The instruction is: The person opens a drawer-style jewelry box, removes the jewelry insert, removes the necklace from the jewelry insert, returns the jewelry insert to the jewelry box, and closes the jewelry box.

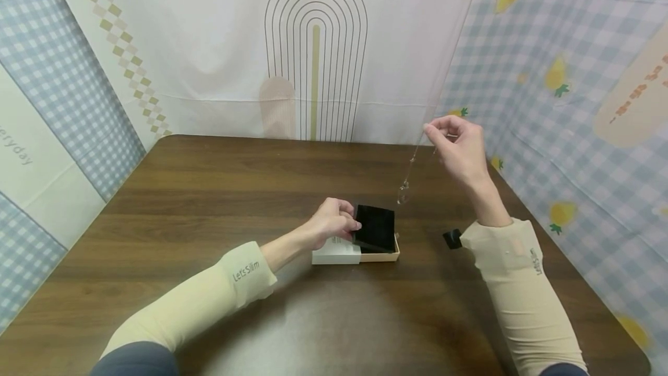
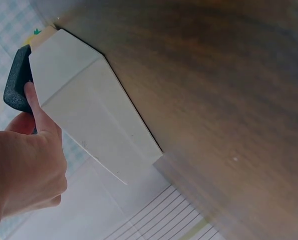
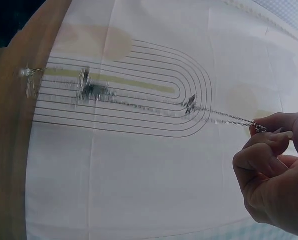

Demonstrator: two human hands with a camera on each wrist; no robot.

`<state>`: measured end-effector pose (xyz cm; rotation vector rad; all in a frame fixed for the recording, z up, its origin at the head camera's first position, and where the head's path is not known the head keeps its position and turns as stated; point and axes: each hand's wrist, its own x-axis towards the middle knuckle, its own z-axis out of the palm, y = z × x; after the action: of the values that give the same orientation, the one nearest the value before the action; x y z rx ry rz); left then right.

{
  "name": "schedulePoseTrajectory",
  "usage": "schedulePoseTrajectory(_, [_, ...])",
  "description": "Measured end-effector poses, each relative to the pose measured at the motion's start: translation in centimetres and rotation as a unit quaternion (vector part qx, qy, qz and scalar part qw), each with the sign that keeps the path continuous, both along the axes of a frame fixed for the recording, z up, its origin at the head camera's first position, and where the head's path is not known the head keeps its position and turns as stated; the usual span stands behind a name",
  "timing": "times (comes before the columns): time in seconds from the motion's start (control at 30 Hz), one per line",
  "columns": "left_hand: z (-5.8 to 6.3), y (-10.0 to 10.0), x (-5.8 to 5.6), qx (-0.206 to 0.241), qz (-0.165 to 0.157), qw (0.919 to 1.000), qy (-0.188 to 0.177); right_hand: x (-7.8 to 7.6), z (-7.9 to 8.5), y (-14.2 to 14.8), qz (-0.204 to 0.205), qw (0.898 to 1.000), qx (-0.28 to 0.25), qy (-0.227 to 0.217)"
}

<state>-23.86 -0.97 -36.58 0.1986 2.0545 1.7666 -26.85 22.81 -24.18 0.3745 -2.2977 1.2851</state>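
The person's left hand (image 1: pixel 330 222) pinches a black pad (image 1: pixel 374 227) by its near edge, thumb against the fingers. The pad is held tilted over the tan tray (image 1: pixel 379 257), which juts out on the right from a white cover (image 1: pixel 336 256). The left wrist view shows the cover's plain side, with the pad's dark, rounded edge beyond it.

The right hand (image 1: pixel 461 147), raised above the bench (image 1: pixel 235 179), pinches a thin chain (image 3: pixel 223 115) between thumb and finger, the other fingers curled in. The chain hangs down in two strands in the right wrist view, blurred along its lower part, and carries a clear pendant (image 1: pixel 403 195). The pendant dangles in the air near the pad, just beyond its upper right corner in the head view.

A small black piece (image 1: pixel 452 239) shows just beside the right cream sleeve (image 1: pixel 514 271). Behind the bench hangs a white cloth (image 1: pixel 209 28) with an arch print; blue checked cloth (image 1: pixel 553 33) covers the right side.
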Motion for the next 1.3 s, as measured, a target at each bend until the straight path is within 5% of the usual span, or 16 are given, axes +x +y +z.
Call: schedulePoseTrajectory(1.3, [0.7, -0.7, -0.3, 0.021, 0.007, 0.9997, 0.006, -0.6, -1.0, 5.1, -0.055, 0.996, 0.017, -0.064])
